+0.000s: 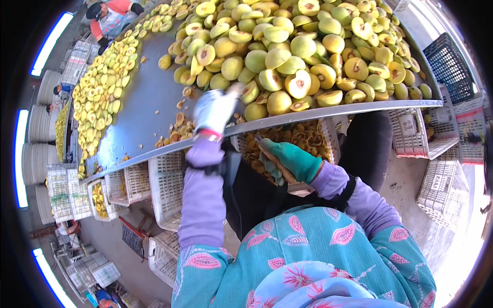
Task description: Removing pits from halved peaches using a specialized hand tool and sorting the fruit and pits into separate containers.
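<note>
My left hand [214, 110], in a white glove, is over the metal table's edge and smeared by motion. Its fingertips are beside the nearest halved yellow-green peaches [277, 102], some showing reddish pit hollows; whether it holds one cannot be made out. Lower and to the right, my right hand [292, 160], in a green glove, is closed round a wooden-handled tool [280, 165]. The tool's tip points up and left, too small to make out. Beneath that hand, a white crate [330, 134] between my knees holds brown pits and scraps [303, 134].
The metal table [154, 66] has a raised front rim. More fruit halves [102, 97] line its left side, with scraps [177, 131] near my left hand. White crates [167, 192] stand under and around it; a dark crate [448, 66] is at right. A co-worker [113, 20] is at far left.
</note>
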A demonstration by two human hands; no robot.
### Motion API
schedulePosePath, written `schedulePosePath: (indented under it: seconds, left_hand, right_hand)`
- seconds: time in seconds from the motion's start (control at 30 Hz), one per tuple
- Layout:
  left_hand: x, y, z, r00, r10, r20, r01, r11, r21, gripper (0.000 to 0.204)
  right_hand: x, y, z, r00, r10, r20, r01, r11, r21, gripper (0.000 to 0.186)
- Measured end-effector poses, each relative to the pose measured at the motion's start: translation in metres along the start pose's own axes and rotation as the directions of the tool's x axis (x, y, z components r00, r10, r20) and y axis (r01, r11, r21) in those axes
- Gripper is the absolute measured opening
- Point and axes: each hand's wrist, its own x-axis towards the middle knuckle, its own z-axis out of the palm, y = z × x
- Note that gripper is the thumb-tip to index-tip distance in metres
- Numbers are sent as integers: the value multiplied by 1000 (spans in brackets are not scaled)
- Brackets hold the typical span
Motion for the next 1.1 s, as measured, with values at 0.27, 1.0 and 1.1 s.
schedulePosePath:
  seconds: [0.27,1.0,1.1]
  left_hand:
    - [3,25,16,980,171,-98,-195,774,-602,46]
    - [-89,-4,25,937,-20,-349,-308,422,-853,31]
    - [-95,3,15,955,8,-297,-283,331,-900,28]
  right_hand:
    - [-2,-43,7,561,-787,-255,486,563,-669,32]
    - [20,-8,46,348,-937,-16,522,208,-827,15]
    - [25,-4,38,448,-894,19,509,237,-828,26]
